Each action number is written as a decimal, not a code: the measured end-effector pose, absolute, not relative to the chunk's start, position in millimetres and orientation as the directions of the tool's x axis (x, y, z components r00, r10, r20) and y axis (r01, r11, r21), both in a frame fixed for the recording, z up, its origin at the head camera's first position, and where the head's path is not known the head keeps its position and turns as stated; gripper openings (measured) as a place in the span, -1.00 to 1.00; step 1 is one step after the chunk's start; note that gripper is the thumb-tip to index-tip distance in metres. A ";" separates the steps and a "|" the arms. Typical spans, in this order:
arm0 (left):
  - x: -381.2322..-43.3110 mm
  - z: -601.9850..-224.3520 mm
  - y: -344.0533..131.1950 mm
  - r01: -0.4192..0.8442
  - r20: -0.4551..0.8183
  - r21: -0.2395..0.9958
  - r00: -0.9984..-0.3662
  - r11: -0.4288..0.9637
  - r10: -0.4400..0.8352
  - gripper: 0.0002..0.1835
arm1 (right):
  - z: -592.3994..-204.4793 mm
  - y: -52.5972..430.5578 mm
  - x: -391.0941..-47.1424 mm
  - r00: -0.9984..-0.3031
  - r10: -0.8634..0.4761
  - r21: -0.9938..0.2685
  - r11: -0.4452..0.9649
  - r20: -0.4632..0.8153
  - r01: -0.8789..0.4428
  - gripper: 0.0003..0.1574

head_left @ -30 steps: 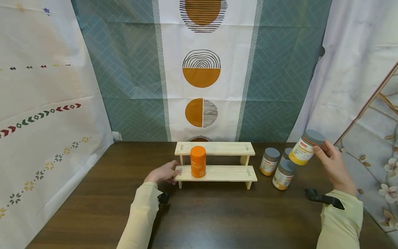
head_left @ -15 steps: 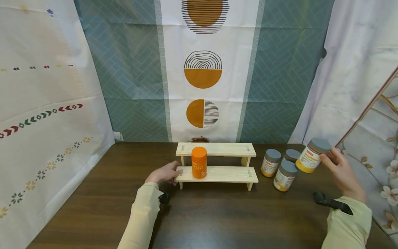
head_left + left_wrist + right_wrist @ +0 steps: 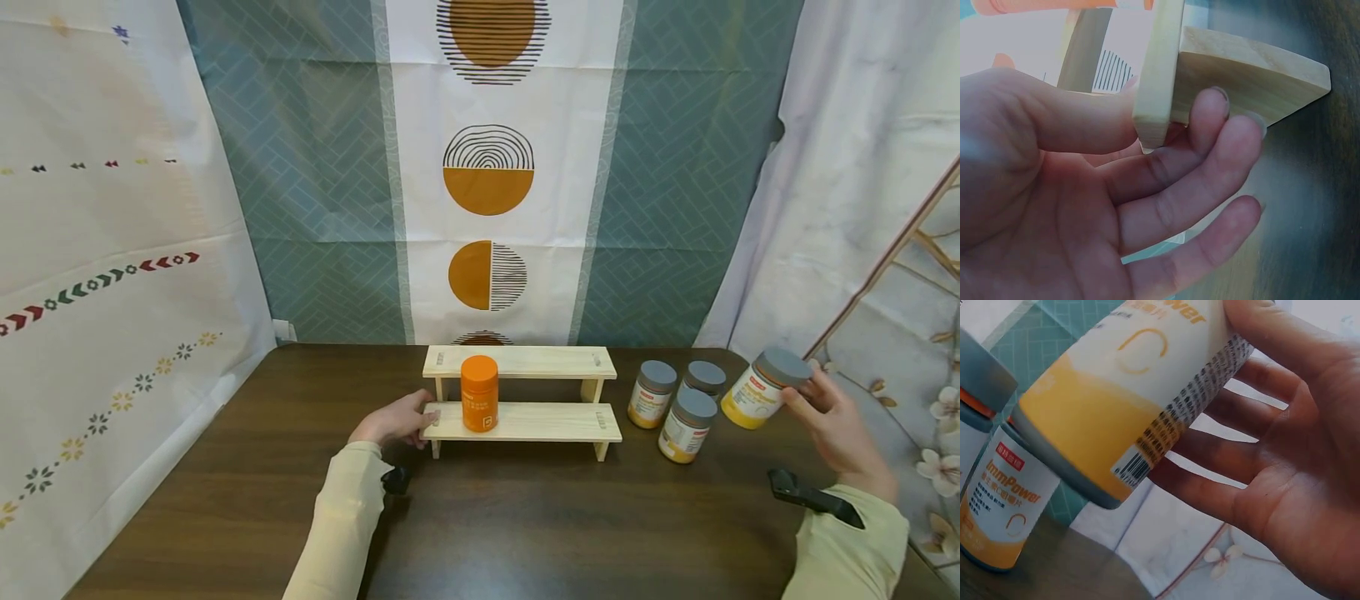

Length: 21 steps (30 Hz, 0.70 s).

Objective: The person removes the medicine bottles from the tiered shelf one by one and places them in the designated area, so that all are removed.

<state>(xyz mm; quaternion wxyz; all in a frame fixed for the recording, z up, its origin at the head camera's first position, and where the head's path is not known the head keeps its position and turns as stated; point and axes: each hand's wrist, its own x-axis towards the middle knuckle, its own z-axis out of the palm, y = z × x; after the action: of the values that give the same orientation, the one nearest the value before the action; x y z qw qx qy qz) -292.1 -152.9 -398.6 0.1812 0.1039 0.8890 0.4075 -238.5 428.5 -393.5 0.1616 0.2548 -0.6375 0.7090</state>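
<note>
My left hand (image 3: 393, 419) pinches the left end of the lower step of a pale two-tier wooden stand (image 3: 558, 421). In the left wrist view the thumb lies on one face of the board (image 3: 1163, 75), fingers on the other side. An orange lidded jar (image 3: 479, 393) stands upright on that step. My right hand (image 3: 847, 429) grips a white-and-yellow supplement jar (image 3: 753, 398) with a grey lid, tilted and held off the table. Just left of it stand three similar jars: one at left (image 3: 651, 394), one in front (image 3: 686, 427), one behind (image 3: 704, 377).
A dark wood table (image 3: 510, 525) lies beneath everything. Behind it hangs a teal-and-white patterned cloth (image 3: 315, 208). Printed white cloths line the left side (image 3: 127, 333) and the right side (image 3: 885, 333).
My right hand has moved right and down, carrying the tilted supplement jar away from the three standing jars. The left hand stays at the stand's end.
</note>
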 end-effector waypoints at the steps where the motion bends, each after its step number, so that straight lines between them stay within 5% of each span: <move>1: -292.3 -399.0 -152.9 0.031 -0.240 0.764 -0.913 0.645 0.329 -0.62 | -394.5 429.3 -238.6 -0.826 -0.100 -0.831 -0.104 0.555 -0.546 -0.40; 13: -292.4 -399.1 -154.7 0.049 -0.231 0.767 -0.909 0.640 0.347 -0.59 | -409.0 436.6 -244.2 -0.932 -0.098 -0.905 0.224 0.348 -0.361 -0.30; 21: -292.3 -398.0 -154.1 0.049 -0.233 0.761 -0.910 0.647 0.343 -0.58 | -421.4 438.2 -247.2 -0.951 -0.145 -0.921 0.245 0.274 -0.302 -0.31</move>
<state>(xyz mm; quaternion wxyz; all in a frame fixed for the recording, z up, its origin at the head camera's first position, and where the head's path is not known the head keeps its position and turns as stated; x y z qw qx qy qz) -292.3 -154.1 -398.0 0.1812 0.1104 0.8892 0.4053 -247.2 438.2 -421.4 0.0657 0.1424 -0.7861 0.5979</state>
